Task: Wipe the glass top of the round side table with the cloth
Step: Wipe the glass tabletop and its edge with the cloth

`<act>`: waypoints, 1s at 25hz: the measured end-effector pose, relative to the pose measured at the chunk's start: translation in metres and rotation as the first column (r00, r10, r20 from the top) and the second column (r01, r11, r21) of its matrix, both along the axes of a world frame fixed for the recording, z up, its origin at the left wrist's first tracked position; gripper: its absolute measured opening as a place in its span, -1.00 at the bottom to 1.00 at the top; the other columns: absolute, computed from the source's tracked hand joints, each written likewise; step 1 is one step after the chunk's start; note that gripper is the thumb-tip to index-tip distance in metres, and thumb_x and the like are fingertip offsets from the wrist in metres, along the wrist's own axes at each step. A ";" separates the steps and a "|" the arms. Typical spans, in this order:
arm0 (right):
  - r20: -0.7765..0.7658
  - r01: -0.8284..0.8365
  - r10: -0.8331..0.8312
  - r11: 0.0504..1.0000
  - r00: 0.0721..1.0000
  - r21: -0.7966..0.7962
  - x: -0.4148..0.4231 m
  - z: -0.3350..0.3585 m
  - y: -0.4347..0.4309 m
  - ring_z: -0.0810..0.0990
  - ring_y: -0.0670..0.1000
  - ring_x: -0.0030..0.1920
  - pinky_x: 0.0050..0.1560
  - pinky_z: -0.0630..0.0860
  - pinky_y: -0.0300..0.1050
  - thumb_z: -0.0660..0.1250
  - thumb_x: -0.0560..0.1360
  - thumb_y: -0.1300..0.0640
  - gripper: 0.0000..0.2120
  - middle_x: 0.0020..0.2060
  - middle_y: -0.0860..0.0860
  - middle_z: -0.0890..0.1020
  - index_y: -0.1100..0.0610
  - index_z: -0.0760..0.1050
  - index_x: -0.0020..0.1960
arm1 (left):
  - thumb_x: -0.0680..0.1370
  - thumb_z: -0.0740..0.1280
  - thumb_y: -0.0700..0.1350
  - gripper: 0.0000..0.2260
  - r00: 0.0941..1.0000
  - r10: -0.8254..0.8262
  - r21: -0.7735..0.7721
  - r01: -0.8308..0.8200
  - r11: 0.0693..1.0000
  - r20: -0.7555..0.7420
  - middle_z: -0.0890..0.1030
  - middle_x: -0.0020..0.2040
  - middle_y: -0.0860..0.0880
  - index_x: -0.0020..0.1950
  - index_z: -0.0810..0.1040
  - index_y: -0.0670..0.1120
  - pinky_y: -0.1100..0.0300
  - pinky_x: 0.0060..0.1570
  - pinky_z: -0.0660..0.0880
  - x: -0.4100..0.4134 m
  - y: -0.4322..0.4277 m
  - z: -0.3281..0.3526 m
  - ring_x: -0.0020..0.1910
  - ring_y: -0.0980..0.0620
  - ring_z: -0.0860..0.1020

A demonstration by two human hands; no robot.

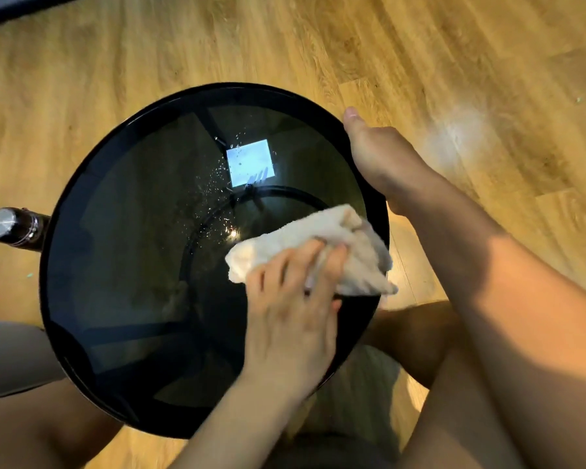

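While wet, one glass top [132, 248]; one cloth [352, 245] pinched in left fingers [305, 258]; right hand [379, 157], fingers unseen.

No legible text or labels (anywhere)

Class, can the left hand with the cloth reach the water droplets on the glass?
Probably yes: the left hand holds the beige terry cloth beside the water droplets; only bare dark glass between.
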State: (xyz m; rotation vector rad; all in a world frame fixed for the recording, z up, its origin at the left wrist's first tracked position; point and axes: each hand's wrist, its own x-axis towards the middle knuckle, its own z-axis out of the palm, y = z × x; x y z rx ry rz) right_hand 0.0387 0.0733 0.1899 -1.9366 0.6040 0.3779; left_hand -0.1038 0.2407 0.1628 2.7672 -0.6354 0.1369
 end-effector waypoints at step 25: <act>0.103 -0.285 0.454 0.704 0.885 -0.651 -0.133 -0.018 0.086 0.15 0.27 0.52 0.49 0.15 0.15 0.15 0.61 -0.02 -0.40 0.54 0.23 0.16 0.17 0.09 0.57 | 0.62 0.07 0.24 -0.47 0.984 0.050 0.138 -0.027 0.990 -0.171 0.27 0.56 -0.07 0.51 0.34 0.01 -0.21 0.50 0.07 -0.034 0.134 -0.025 0.56 -0.07 0.18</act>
